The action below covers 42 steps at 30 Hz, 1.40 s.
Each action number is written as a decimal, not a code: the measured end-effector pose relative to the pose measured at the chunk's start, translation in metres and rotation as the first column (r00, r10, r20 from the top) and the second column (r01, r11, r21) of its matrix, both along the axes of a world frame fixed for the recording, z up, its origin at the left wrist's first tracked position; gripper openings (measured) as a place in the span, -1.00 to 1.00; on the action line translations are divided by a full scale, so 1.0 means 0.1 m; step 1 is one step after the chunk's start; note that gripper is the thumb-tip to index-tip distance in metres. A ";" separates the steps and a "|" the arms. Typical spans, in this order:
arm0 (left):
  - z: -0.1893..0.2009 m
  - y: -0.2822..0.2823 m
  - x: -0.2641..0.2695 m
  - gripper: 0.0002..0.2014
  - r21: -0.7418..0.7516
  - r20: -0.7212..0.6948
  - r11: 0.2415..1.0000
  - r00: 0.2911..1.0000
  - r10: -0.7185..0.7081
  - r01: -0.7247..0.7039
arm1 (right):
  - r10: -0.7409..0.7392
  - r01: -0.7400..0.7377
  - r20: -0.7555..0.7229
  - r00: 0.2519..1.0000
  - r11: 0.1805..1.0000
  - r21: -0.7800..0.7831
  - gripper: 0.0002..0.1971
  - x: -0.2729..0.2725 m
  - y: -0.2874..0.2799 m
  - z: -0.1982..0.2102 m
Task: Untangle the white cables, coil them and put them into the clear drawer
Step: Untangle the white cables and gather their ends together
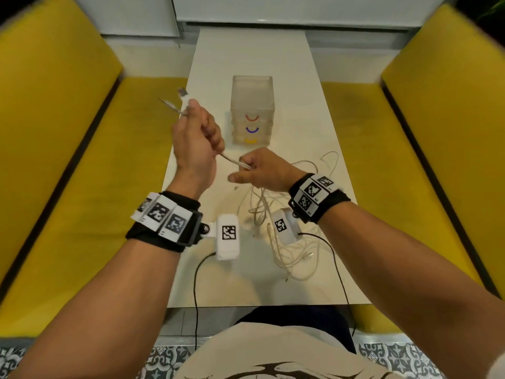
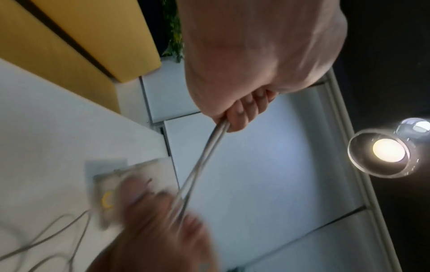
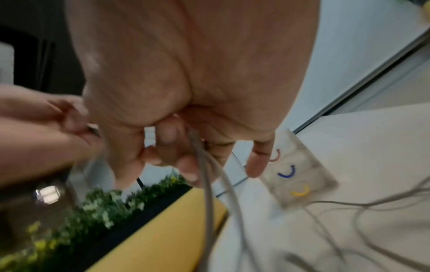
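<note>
My left hand [image 1: 202, 132] is raised over the table's left edge and grips two white cable strands [image 1: 232, 160]. Their plug ends [image 1: 179, 101] stick out above the fist. The strands run taut down to my right hand [image 1: 250, 166], which pinches them in curled fingers just in front of the clear drawer unit [image 1: 252, 110]. Below the right hand the rest of the white cables [image 1: 289, 250] lie tangled on the table. The left wrist view shows the left fingers [image 2: 242, 112] wrapped round the pair of strands [image 2: 204, 152]. The right wrist view shows the cables [image 3: 206, 176] hanging from the right fingers [image 3: 172, 145].
The drawer unit has red, blue and yellow handles [image 3: 287, 173], and all its drawers look shut. The narrow white table [image 1: 246, 56] stands between two yellow benches [image 1: 68, 165] [image 1: 426, 165]. Black camera leads [image 1: 196, 285] hang off the near edge.
</note>
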<state>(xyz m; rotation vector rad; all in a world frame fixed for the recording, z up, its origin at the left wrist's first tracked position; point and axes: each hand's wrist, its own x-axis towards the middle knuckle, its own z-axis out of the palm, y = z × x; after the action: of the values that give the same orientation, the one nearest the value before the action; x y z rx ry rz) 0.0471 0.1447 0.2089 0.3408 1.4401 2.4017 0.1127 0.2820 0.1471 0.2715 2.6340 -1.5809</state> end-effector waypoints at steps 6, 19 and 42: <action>0.26 -0.18 -0.18 -0.56 0.016 -0.025 0.983 0.983 0.184 -0.184 | -0.209 0.201 0.068 0.976 0.974 0.105 -0.46 0.12 0.26 -0.43; 0.62 -0.34 -0.17 -0.56 0.211 -0.026 0.934 0.953 0.301 -0.289 | -0.280 0.193 0.079 0.957 0.813 0.550 -0.70 0.09 0.35 -0.75; 0.55 -0.51 -0.31 -0.53 0.134 -0.017 0.935 0.942 0.334 -0.329 | -0.293 0.230 0.086 0.952 0.874 0.427 -0.50 0.04 0.47 -0.77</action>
<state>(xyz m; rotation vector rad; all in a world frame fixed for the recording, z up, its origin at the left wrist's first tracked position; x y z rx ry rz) 0.0159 0.0934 0.2643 0.1862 1.4616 2.7802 0.1165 0.3289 0.0701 0.7675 2.8783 -0.9779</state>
